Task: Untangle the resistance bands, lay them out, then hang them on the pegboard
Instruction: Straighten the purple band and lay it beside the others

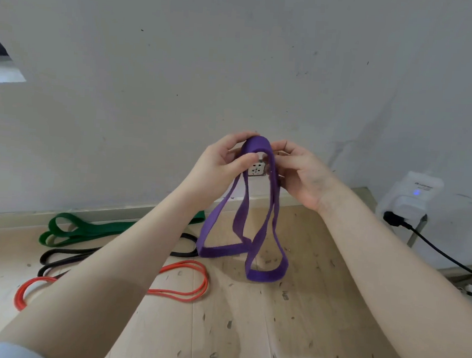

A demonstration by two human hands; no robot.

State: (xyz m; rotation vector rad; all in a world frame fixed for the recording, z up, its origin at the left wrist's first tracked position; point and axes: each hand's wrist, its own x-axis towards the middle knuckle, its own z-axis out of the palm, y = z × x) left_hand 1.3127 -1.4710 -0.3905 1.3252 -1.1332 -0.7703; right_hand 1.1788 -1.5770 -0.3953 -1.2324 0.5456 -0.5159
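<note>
Purple band [243, 228] held up between both hands.
Left hand [219, 164] and right hand [300, 174] pinch its top fold; loops hang below.

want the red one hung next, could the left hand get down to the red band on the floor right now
Probably not yet: the left hand and right hand both grip the purple band. The red band lies uncovered below the left forearm.
</note>
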